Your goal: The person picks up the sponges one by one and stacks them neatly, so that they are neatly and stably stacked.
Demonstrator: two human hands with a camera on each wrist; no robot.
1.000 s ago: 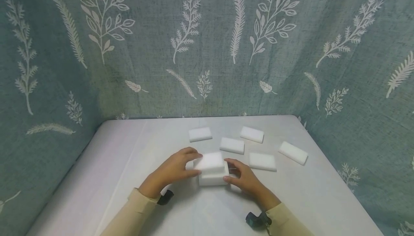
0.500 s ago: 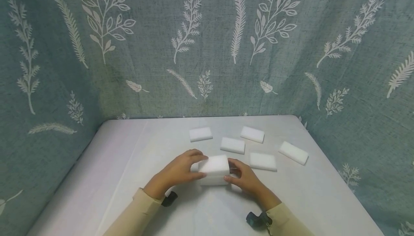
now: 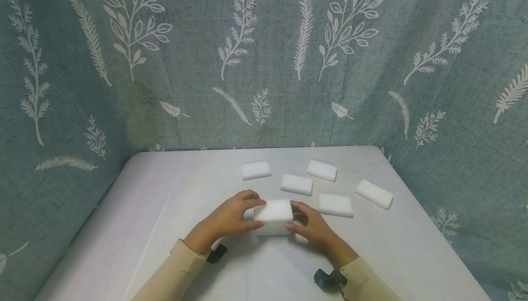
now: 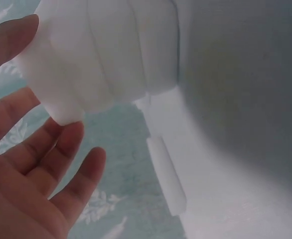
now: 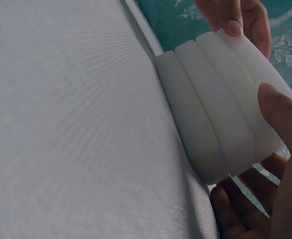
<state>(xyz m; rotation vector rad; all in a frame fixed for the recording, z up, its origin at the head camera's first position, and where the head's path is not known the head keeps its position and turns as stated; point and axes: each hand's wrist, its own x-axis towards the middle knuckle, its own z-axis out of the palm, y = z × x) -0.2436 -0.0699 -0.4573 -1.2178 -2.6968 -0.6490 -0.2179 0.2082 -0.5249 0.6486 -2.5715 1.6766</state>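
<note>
Several white sponge blocks form a neat stack [image 3: 272, 228] on the table in front of the person, their layered sides showing in both wrist views. My left hand [image 3: 227, 221] grips the left end of the top sponge [image 4: 59, 84], thumb on one long side and fingers on the other. At the stack's right end is my right hand [image 3: 311, 227]. Its thumb [image 5: 280, 112] lies against the near side of the upper sponges, while its fingers bend round the far side. The sponges' edges line up closely, with thin seams between layers.
Behind the stack and to its right, loose white sponges lie flat: one at back left [image 3: 255, 171], one at back right [image 3: 321, 171], one close behind [image 3: 296, 185], and others farther right [image 3: 374, 194]. A patterned green curtain [image 3: 264, 62] surrounds the white table [image 3: 165, 191].
My left hand has moved slightly right and down, bringing the top sponge from a skewed, raised position into line on the stack. The right hand stays nearly still.
</note>
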